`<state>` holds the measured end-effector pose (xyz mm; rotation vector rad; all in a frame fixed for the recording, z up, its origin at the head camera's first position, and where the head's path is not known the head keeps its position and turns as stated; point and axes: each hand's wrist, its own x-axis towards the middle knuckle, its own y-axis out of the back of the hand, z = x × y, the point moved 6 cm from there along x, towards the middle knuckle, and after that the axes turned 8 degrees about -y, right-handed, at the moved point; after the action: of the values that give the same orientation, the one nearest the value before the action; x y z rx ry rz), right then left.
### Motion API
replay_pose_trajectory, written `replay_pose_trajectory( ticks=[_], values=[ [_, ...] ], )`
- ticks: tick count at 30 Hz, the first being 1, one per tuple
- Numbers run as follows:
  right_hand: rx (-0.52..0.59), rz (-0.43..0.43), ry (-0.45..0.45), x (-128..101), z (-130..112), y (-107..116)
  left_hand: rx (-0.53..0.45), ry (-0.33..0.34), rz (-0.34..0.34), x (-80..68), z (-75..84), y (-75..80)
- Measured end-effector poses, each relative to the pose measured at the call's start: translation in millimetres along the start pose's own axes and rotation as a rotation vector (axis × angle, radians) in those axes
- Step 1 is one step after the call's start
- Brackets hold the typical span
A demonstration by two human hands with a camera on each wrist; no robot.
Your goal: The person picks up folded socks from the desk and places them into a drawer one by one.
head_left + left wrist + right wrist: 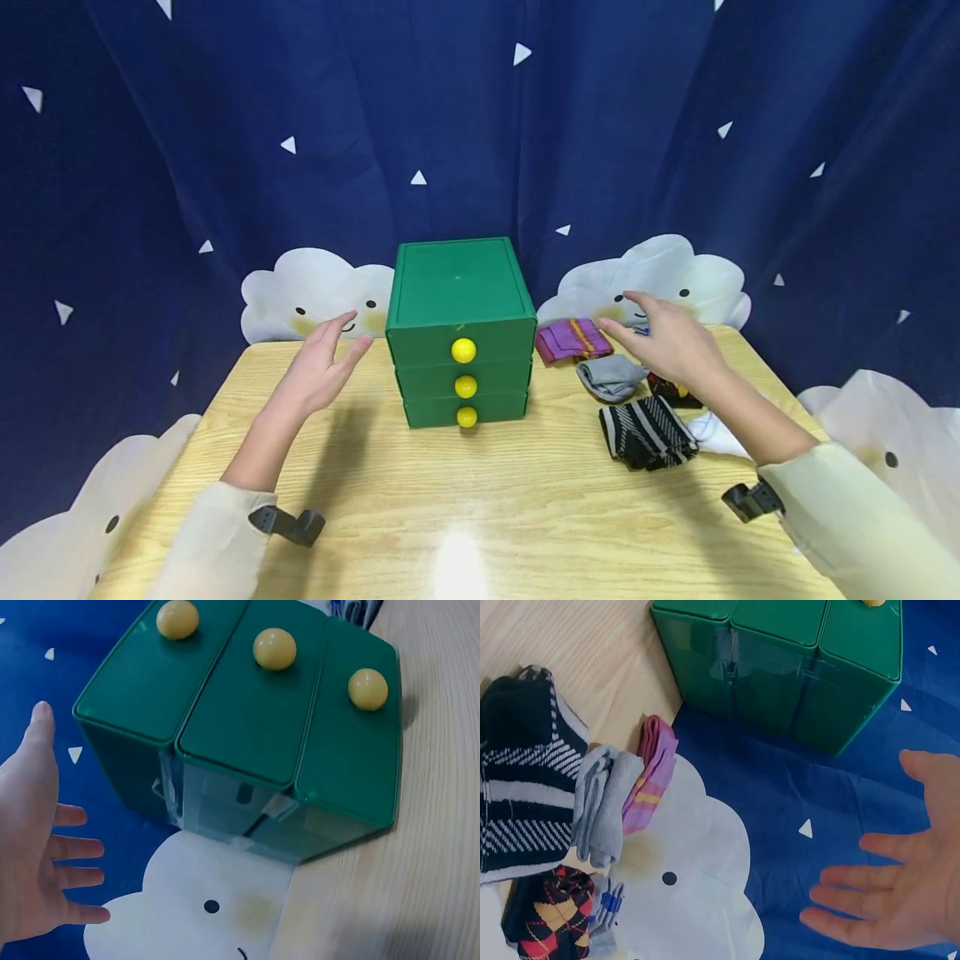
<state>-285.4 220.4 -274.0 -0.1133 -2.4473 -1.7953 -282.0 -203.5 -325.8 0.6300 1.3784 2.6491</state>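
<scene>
A green three-drawer box (pixel 460 333) (pixel 247 727) (pixel 787 660) with yellow ball knobs (pixel 463 350) stands in the middle of the wooden table (pixel 480 500); all drawers look closed. My left hand (pixel 324 367) (pixel 34 847) hovers open, just left of the box, fingers spread, holding nothing. My right hand (pixel 667 342) (pixel 889 885) hovers open to the right of the box, above folded socks: a purple pair (pixel 572 339) (pixel 651 780), a grey pair (pixel 611 377) (pixel 604 810), a black-and-white striped pair (pixel 648 429) (pixel 525 795) and an argyle pair (pixel 551 911).
A dark blue curtain (pixel 480 125) with white triangles and cloud shapes (pixel 311 292) hangs close behind the table. A white sock (pixel 716 433) lies by my right forearm. Bare wood lies in front of the box.
</scene>
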Motion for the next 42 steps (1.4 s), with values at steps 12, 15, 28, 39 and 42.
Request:
replay_pose_trajectory(
  ticks=[12,15,28,39,42],
  values=[
    [0.265,-0.049,-0.029,-6,-14,-14,-0.194,-0.026,0.080,10.7,12.1,-12.2],
    [0.346,-0.067,-0.026,-8,-25,-20,-0.240,-0.045,0.106,13.4,14.9,-12.6],
    [0.532,-0.164,0.023,-15,-69,-53,-0.421,-0.022,0.084,22.4,18.8,-26.5],
    [0.569,-0.095,0.113,-21,-98,-70,-0.669,0.043,0.097,28.7,15.5,-35.1],
    [0.576,-0.046,0.135,-23,-106,-71,-0.691,0.058,0.096,29.5,15.3,-36.2]
  ],
)
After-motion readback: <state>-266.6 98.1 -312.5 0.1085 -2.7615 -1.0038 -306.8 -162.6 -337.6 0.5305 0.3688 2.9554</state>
